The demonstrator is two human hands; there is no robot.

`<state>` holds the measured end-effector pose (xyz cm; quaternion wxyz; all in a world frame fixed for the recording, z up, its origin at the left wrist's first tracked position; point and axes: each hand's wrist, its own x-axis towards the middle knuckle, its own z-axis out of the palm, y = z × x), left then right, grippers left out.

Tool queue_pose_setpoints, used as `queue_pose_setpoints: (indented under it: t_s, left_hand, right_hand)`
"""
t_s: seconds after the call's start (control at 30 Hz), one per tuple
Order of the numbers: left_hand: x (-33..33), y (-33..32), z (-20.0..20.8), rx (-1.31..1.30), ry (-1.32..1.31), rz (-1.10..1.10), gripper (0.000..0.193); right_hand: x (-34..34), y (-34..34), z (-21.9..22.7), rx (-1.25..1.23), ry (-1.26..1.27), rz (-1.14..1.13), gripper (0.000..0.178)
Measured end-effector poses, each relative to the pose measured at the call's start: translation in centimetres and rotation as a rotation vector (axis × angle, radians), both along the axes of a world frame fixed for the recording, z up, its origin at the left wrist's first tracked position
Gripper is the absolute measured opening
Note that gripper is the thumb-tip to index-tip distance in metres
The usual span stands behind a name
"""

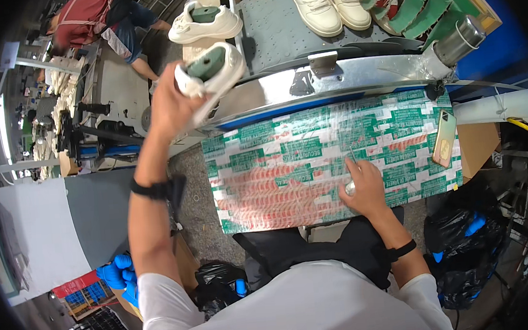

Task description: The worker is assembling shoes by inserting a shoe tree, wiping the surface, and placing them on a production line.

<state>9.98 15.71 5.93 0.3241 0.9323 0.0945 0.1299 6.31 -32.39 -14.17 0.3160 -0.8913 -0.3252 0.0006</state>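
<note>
My left hand [175, 104] is closed round a white shoe [231, 65] with a dark green last inside, raised at the near edge of the conveyor. Beside it, a second white shoe [222, 25] with a green last rests on a tan sheet [199, 51]. Over the tape-covered table [265, 183], my right hand [365, 188] grips a slim tool [349, 188]. A pale rounded end shows below the fingers and a thin metal tip sticks out past them; its exact kind is unclear.
A finished-looking pair of cream shoes [320, 11] stands on the grey conveyor belt [265, 28], behind a metal rail [271, 93]. A phone [443, 138] lies at the table's right. Black bags [462, 236] sit on the floor at right. Another person [88, 20] bends at far left.
</note>
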Motion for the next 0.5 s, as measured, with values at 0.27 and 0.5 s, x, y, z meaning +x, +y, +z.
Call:
queue_pose_setpoints:
  t_s: [0.27,0.5]
  left_hand:
    - [13.7,4.7,-3.6,0.637,-0.208,0.063,0.080]
    - [28.0,-12.5,-9.5,-0.133,0.208,0.100,0.105]
  right_hand:
    - [0.1,-0.4,-0.7,-0.039,-0.083,-0.008,0.052]
    - [0.4,-0.3,-1.1,-0.018,-0.137,0.015,0.045]
